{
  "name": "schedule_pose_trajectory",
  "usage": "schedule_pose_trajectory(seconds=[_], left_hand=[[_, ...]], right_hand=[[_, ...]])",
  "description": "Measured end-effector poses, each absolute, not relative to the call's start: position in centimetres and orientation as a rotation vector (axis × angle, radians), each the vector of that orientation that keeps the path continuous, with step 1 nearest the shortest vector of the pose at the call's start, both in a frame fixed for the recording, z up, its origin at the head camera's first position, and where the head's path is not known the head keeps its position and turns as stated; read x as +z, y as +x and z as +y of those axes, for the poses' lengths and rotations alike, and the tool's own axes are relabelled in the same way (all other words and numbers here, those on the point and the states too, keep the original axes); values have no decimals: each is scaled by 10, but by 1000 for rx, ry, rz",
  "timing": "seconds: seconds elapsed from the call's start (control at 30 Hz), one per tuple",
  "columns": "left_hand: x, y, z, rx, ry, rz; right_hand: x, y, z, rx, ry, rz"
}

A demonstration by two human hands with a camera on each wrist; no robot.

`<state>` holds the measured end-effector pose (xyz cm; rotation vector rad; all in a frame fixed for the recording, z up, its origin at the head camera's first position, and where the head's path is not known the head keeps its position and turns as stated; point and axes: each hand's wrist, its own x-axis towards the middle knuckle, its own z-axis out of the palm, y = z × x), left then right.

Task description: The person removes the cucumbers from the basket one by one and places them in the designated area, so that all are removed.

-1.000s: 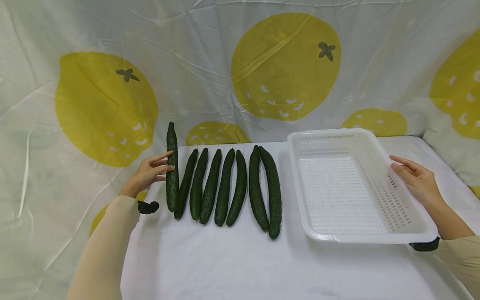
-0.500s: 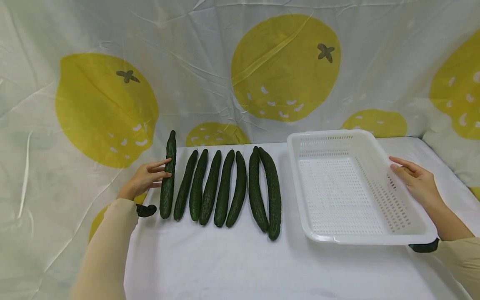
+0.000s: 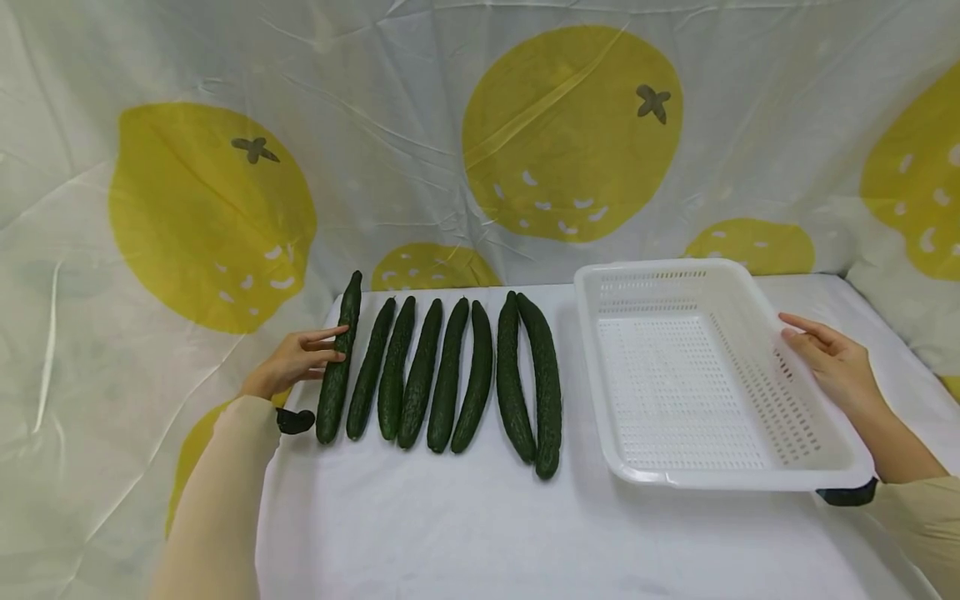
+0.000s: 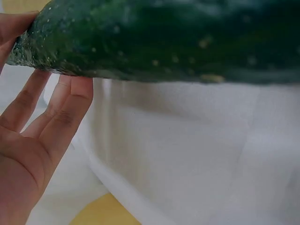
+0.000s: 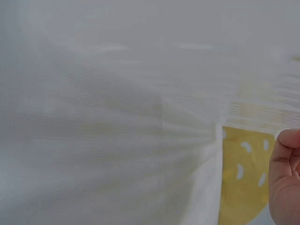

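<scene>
At the left end of a row of cucumbers, my left hand (image 3: pixel 298 360) holds a dark green cucumber (image 3: pixel 351 310) between thumb and fingers. This cucumber leans slightly, its top end farther back and to the right. In the left wrist view the cucumber (image 4: pixel 164 42) spans the top, with fingertips against its underside. Over on the right, my right hand (image 3: pixel 836 362) grips the right rim of a white plastic basket (image 3: pixel 675 477) with perforated sides. The right wrist view shows part of the right hand (image 5: pixel 285 183) by the basket's pale wall (image 5: pixel 117 61).
Several cucumbers (image 3: pixel 447 375) lie side by side in the middle of the white-covered table (image 3: pixel 450 533). Two more, one of them the rightmost cucumber (image 3: pixel 549 392), lie nearer the basket. A lemon-print curtain (image 3: pixel 375 125) hangs behind the table.
My left hand has lowered its cucumber and shifted it left, apart from the neighbouring one. Its top end has since swung right. My right hand and the basket stay in place.
</scene>
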<state>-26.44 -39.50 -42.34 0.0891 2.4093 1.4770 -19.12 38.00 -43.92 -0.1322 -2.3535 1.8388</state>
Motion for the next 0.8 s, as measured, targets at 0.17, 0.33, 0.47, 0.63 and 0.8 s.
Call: schedule_pose_trajectory(seconds=[0.17,0.33,0.47,0.63,0.8], left_hand=[[-426,-264,-394,1474,72,2403],[-428,-263,-393,1441,66,2421],[-431,-263,-393,1426,84,2415],[-432,-263,-392,1391,64,2423],[-433,-263,-389,1403,74,2442]], right_hand=[[-439,-191,380,1818,-138,-2359],[-441,-192,380,1811,-128,-2356],[-442,-192,381,1801,-120,-2361],[-442,-191,380,1786,-130,-2381],[-440,-192,380,1797,-159,-2391]])
